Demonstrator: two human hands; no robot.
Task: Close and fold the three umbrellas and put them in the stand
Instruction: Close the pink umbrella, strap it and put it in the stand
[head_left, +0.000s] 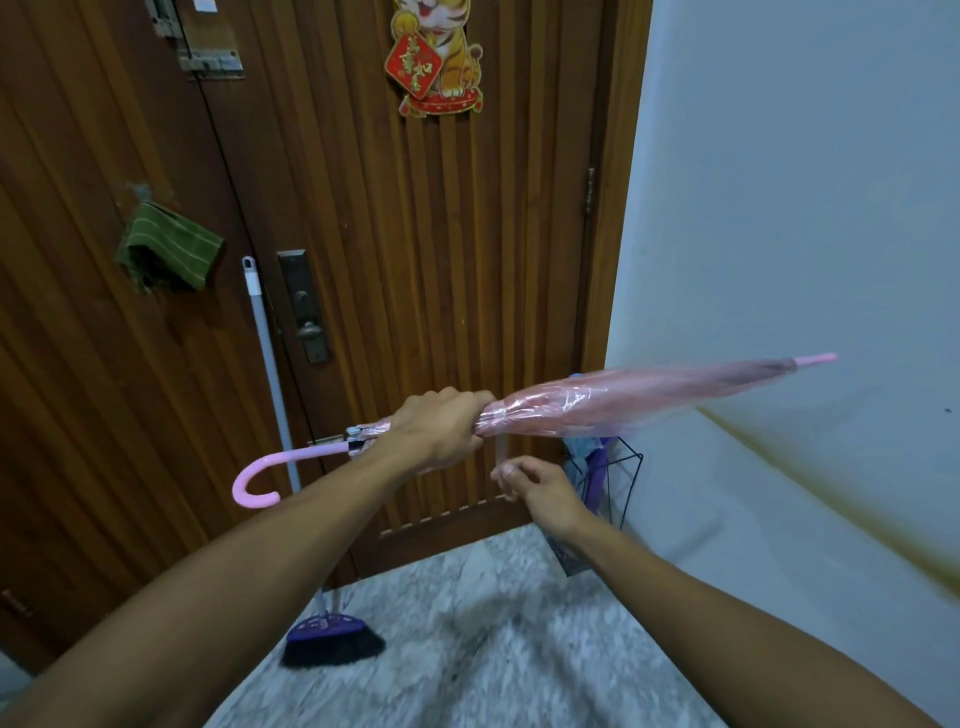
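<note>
A closed pink see-through umbrella (639, 395) lies almost level in the air before the door, hooked handle to the left, tip to the right. My left hand (441, 431) grips it round the bunched canopy near the handle end. Its clear strap (502, 451) hangs down below that grip, and my right hand (540, 491) pinches the strap's lower end. Behind my right hand a black wire stand (631, 486) sits in the corner with a purple umbrella (596, 475) and something blue in it, partly hidden.
A brown wooden door (415, 234) fills the background, with a lock plate (306, 306). A broom (332, 636) leans against it at the left, bristles on the marble floor (467, 649). A white wall (805, 208) runs along the right.
</note>
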